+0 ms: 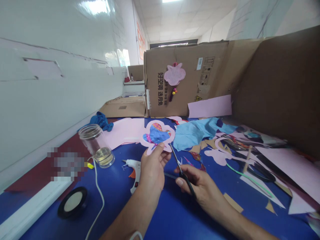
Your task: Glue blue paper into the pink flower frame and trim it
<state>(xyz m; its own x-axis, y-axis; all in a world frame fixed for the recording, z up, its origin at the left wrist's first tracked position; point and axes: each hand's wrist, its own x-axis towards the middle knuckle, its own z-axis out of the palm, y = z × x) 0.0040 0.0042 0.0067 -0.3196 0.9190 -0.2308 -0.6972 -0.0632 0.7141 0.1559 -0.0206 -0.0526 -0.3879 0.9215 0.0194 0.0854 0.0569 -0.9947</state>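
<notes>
Between the thumb and fingers of my left hand (153, 166) is a pink paper cutout (147, 129) with a scalloped outline. Blue and patterned fabric (158, 134) fills its middle. My right hand (200, 185) grips the black handles of a pair of scissors (183, 175), its blades pointing up toward the cutout's lower right edge. Whether the blades touch the paper I cannot tell. A white glue gun (135, 166) lies just left of my left wrist, partly hidden by it. Small patterned fabric scraps (196, 156) lie beyond the scissors.
A lidded glass jar (93, 140), a roll of black tape (72, 202) and a white cord (100, 193) are at left. Light blue cloth (195, 131) lies behind; paper scraps (220, 156) cover the right. A cardboard box (185, 96) with a pink flower-shaped piece (174, 75) stands behind.
</notes>
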